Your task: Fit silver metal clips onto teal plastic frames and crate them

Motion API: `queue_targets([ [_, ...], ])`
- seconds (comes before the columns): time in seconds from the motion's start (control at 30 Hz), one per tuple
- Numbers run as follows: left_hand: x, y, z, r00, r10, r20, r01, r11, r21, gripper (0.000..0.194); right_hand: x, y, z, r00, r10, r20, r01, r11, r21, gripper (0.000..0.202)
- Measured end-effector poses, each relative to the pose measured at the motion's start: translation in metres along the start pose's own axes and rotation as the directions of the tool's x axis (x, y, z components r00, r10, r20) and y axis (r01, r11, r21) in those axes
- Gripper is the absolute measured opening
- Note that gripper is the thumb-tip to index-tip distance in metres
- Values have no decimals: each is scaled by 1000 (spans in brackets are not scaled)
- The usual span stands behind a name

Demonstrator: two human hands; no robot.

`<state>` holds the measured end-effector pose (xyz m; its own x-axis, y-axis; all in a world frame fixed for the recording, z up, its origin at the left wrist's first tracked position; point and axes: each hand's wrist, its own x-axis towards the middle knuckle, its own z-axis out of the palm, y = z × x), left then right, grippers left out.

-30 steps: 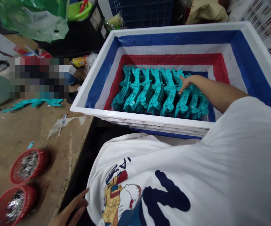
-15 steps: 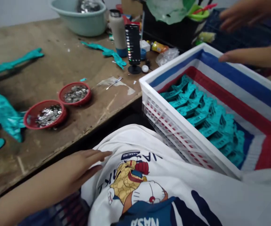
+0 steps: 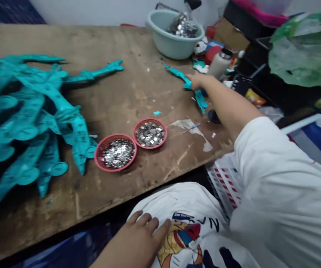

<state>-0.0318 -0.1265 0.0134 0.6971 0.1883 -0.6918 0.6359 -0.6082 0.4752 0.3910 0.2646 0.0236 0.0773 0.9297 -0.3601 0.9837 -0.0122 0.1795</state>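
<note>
My right hand point(image 3: 196, 81) reaches across the wooden table point(image 3: 138, 89) with its fingers closed on the middle of a teal strip point(image 3: 177, 72). The strip's lower end point(image 3: 201, 101) lies on the wood beyond the hand. My left hand point(image 3: 146, 234) rests on the white printed shirt point(image 3: 174, 197) at the bottom, fingers apart and holding nothing. Two red baskets full of small metal pieces stand side by side, the left basket point(image 3: 115, 169) touching the right basket point(image 3: 164, 137). At the left lies a large heap of teal pieces point(image 3: 37, 100).
A pale green basin point(image 3: 174, 48) holds a bag of metal pieces. Near the right arm are a bottle point(image 3: 218, 65), a dark phone point(image 3: 240, 83) and its round base point(image 3: 214, 116). A lined white crate point(image 3: 313, 121) stands at the right, below a green plastic bag point(image 3: 302, 56).
The view has turned left, showing more of the teal heap. My right hand has come onto the table and taken hold of the teal strip. The phone is now tilted back.
</note>
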Motion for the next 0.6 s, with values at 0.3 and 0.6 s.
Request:
queue_targets([
  [0.3, 5, -18, -4, 1000, 8, 1, -8, 997, -78, 60, 80, -17, 82, 992, 80, -95, -69, 992, 110, 74],
  [0.6, 0, -8, -28, 999, -50, 14, 50, 998, -29, 71, 30, -60, 26, 950, -7, -312, 114, 938, 328, 66],
])
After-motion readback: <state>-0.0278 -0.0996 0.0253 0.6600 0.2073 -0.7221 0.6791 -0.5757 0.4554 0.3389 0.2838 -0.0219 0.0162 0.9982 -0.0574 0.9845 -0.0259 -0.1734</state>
